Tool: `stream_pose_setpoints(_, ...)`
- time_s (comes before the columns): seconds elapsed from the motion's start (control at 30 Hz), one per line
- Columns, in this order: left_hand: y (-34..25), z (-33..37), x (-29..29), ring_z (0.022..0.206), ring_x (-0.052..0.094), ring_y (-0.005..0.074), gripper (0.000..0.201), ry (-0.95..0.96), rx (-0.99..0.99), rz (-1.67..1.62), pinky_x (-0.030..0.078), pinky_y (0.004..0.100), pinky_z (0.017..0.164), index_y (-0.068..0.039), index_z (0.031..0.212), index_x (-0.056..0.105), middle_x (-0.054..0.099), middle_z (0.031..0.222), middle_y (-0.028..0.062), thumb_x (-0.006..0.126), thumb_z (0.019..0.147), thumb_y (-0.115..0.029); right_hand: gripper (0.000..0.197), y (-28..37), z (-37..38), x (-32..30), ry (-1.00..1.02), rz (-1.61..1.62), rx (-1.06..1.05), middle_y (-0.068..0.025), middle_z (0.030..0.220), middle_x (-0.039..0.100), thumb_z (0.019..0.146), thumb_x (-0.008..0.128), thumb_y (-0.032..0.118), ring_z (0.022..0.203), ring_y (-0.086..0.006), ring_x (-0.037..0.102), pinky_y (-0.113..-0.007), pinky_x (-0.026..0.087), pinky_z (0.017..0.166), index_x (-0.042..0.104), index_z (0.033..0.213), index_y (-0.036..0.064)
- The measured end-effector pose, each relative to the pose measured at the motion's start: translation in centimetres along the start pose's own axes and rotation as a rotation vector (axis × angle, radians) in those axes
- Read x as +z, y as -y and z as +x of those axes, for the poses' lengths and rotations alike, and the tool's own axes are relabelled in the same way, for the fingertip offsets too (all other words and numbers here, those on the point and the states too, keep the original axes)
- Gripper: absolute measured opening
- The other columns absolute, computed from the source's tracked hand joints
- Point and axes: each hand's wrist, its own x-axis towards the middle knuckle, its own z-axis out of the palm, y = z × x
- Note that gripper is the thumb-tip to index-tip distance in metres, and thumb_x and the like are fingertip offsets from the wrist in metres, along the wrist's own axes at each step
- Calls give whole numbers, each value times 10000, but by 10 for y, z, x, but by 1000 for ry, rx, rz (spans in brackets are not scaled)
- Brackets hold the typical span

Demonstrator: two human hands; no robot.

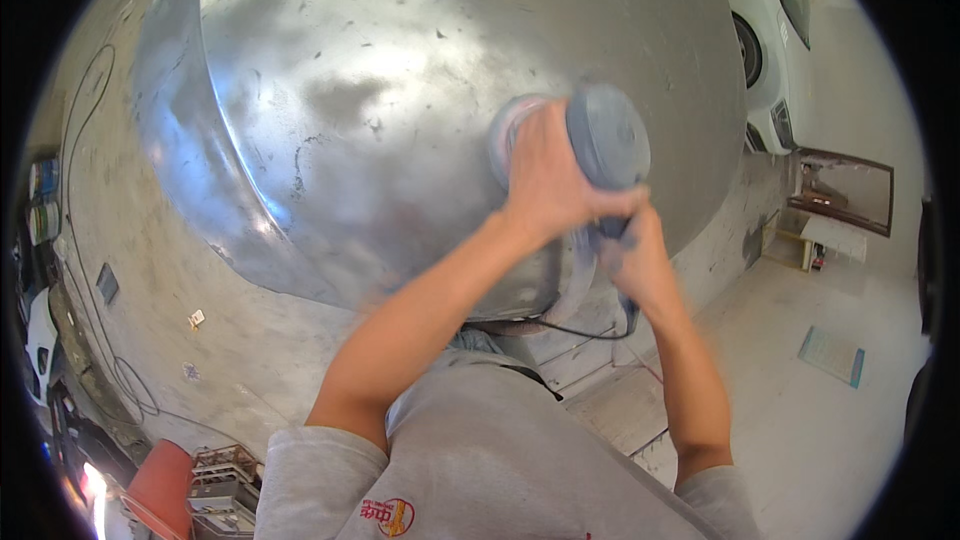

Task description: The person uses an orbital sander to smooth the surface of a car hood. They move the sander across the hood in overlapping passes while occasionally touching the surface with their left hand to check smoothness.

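Note:
Both of my hands are on a grey power sander [612,137], which has a round body and a round pad [505,135] on its left side. My left hand [545,175] wraps round the neck between pad and body, its thumb stretched toward the right. Lower down, my right hand [638,260] grips the handle, where a dark cord hangs off. The pad is tilted against a large car panel [330,170], whose grey, patchy surface has dark specks and a raised crease at the left. Motion blurs both hands, and my left hand hides part of the pad.
A white car [785,60] stands at the far right, with a framed mirror [845,190] below it. A flat blue-edged board [832,356] lies on the right floor. At the lower left are a red bin [160,488] and a metal rack [222,485]; a long cable [72,195] runs along the left floor.

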Motion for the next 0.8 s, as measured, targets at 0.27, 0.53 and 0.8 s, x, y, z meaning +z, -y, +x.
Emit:
stream_pose_setpoints(0.27, 7, 2, 5, 1117, 607, 408, 1034, -38, 13, -1, 491, 508, 973, 47, 1259, 539, 607, 1197, 219, 971, 530, -545, 288, 7, 0, -4, 53, -12, 212, -145, 891, 693, 771, 694, -71, 754, -204, 664, -357, 517, 662, 627, 1051, -46)
stream_pose_setpoints(0.53, 3, 1, -6, 1184, 599, 416, 1121, 21, -59, 4, 479, 520, 1021, 48, 1345, 518, 609, 1246, 237, 977, 533, -572, 316, 27, 17, -3, 96, -19, 307, -171, 981, 725, 749, 654, -56, 980, -242, 714, -378, 555, 909, 644, 1065, -33)
stream_pose_setpoints(0.8, 13, 35, -9, 1162, 611, 445, 1024, 15, 16, 18, 482, 512, 1014, 51, 1273, 528, 632, 1210, 261, 977, 561, -532, 337, 15, 36, 5, 40, -18, 116, -156, 895, 709, 758, 669, -27, 844, -269, 707, -386, 558, 771, 627, 1093, -37)
